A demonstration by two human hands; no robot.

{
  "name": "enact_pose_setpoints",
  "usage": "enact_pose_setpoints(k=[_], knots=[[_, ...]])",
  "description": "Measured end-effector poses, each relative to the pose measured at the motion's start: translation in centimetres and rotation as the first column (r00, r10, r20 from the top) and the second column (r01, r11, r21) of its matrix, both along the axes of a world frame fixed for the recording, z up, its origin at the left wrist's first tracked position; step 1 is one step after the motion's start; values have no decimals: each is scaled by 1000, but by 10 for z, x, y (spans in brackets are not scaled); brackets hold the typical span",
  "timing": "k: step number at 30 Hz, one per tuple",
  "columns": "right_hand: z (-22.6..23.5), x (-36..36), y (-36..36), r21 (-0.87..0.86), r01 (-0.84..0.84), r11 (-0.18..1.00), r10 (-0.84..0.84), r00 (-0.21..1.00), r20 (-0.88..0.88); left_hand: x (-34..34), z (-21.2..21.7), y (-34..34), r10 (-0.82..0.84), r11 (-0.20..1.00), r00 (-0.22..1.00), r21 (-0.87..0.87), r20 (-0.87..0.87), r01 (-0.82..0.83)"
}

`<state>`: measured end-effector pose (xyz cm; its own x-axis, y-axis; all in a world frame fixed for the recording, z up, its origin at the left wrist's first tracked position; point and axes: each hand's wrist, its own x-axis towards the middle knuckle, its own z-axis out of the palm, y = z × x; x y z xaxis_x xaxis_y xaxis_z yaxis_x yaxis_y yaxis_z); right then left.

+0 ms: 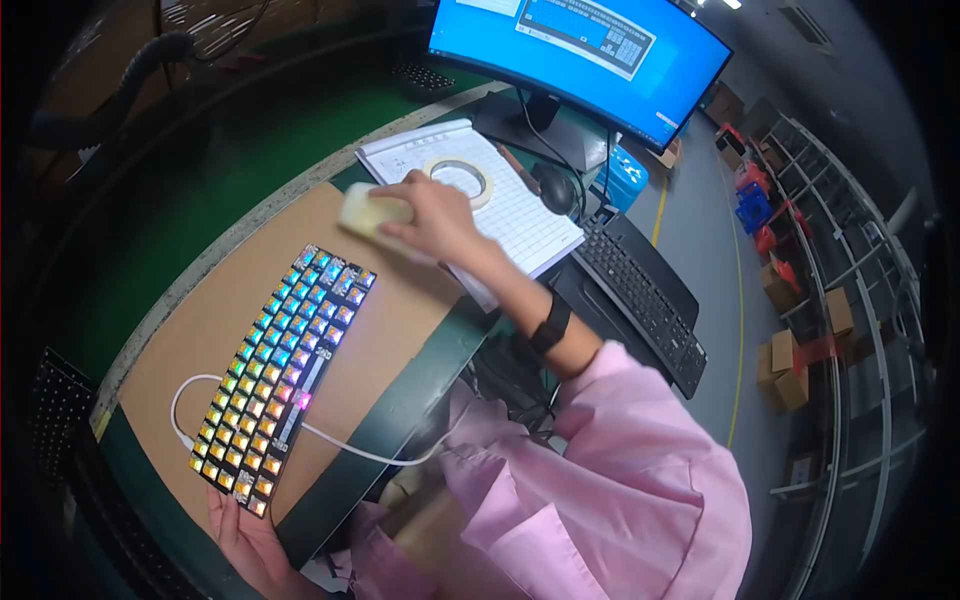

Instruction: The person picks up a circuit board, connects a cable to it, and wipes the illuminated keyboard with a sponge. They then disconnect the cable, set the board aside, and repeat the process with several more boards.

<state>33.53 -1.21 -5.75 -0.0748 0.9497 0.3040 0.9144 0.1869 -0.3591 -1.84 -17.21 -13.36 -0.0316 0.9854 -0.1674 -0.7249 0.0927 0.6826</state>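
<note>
A compact keyboard (275,370) without keycaps, its switches lit in rainbow colours, lies slanted on a brown board (390,320). My left hand (243,540) grips its lower end, the thumb at the edge and the other fingers partly hidden. A white cable (190,385) runs from the keyboard's left side, and a white cable (370,455) shows again on its right. My right hand (435,215) is closed round a pale yellow block (373,212), slightly blurred, over the board's far end. What the block is made of I cannot tell.
Beyond my right hand, a roll of tape (484,186) rests on gridded paper sheets (530,215). A black mouse (553,187), a full-size black keyboard (640,285) and a lit monitor (590,60) stand farther right. Shelving (860,270) and cardboard boxes (782,370) line the right side.
</note>
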Motion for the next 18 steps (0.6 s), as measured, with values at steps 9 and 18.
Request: enact_pose_setpoints(k=[9,18], knots=[[-20,-164,-108,127,-760,637,769,616,-169,-13,-7,6,350,911,923,-288,159,-296],[31,-32,-65,118,-171,978,177,983,-49,1,-1,-2,-15,997,999,79,44,12]])
